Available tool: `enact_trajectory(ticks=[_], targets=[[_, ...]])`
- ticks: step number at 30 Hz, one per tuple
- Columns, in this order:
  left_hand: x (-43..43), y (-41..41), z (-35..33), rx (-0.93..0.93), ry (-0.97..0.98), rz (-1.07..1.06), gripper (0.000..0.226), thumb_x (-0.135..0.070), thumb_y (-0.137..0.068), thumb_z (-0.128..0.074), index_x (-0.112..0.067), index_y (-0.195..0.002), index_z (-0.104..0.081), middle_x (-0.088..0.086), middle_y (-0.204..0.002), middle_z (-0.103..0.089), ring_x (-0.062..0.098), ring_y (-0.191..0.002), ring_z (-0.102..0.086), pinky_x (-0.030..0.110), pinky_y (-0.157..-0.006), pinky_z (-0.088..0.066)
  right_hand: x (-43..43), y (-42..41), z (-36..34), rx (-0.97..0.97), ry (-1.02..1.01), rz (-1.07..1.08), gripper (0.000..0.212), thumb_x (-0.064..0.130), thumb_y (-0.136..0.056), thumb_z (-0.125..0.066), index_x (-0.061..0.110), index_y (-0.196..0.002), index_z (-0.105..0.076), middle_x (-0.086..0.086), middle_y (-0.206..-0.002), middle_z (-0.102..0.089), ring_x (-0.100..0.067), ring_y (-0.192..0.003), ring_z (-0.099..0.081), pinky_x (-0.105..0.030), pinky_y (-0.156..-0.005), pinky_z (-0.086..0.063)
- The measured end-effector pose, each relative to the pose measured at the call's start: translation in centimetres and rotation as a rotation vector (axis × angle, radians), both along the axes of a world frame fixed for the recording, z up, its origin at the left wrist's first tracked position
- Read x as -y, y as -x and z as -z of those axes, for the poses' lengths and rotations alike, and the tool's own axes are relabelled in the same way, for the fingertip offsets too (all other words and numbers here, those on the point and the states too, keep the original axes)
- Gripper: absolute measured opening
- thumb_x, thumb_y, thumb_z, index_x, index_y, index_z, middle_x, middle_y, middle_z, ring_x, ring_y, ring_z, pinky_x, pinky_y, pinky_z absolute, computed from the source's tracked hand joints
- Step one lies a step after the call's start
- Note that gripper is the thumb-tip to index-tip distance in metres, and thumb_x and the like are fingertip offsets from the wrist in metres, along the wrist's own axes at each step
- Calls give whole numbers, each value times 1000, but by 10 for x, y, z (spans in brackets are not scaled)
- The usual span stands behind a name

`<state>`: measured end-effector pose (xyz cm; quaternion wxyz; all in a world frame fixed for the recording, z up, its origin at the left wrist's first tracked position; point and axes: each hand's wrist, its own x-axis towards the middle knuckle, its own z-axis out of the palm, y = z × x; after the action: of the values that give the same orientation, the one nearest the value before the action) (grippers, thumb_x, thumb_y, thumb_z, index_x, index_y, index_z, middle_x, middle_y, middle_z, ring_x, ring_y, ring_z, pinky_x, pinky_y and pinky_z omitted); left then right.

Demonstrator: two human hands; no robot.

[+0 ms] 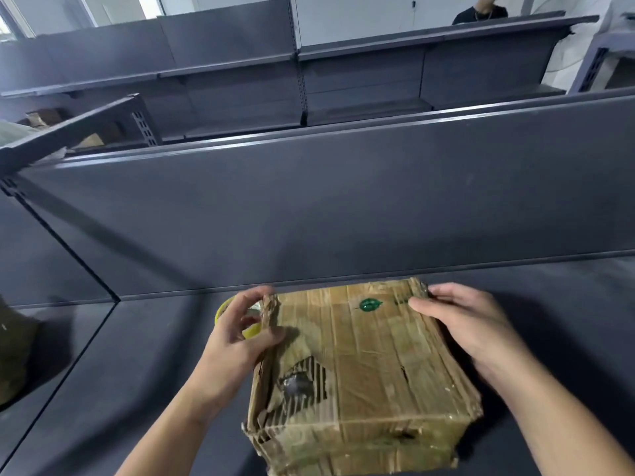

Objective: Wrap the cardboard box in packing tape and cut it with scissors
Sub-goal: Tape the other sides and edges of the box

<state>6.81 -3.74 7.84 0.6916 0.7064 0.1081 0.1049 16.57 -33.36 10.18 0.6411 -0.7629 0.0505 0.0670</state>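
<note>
A worn, torn cardboard box (364, 369) with shiny tape over its top and a green mark lies on the dark shelf surface (154, 372). My left hand (237, 334) grips the box's far left corner, thumb on top. A yellow tape roll (249, 329) sits just behind that hand, mostly hidden by the fingers. My right hand (470, 324) holds the box's far right edge, thumb on the top face. No scissors are in view.
A dark upright back panel (343, 201) stands right behind the box. Rows of grey shelving (299, 80) lie beyond it. A dark object (13, 348) sits at the left edge. A person is partly visible at the far top right (481, 12).
</note>
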Motion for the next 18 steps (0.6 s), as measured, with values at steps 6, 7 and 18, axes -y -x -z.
enact_trajectory(ticks=[6, 7, 18], targets=[[3, -13, 1, -49, -13, -138, 56, -49, -69, -82, -29, -121, -72, 12, -120, -72, 30, -107, -71, 47, -97, -57, -5, -12, 6, 94, 85, 8, 31, 24, -86, -80, 10, -113, -74, -2, -105, -74, -9, -91, -65, -16, -71, -42], [5, -14, 0, -35, -17, -150, 44, -45, -73, -80, -27, -113, -75, 15, -114, -73, 31, -99, -71, 48, -93, -57, -5, -11, 7, 108, 82, 9, 29, 21, -87, -78, 9, -113, -73, -3, -105, -73, -11, -92, -64, -14, -71, -42], [11, -10, 1, 54, -111, -184, 16, -30, -85, -62, -33, -98, -72, 7, -97, -66, 16, -80, -59, 39, -76, -49, -6, -10, 10, 66, -26, -15, 16, 27, -91, -74, 12, -85, -74, 1, -81, -75, -10, -73, -65, -26, -68, -47]])
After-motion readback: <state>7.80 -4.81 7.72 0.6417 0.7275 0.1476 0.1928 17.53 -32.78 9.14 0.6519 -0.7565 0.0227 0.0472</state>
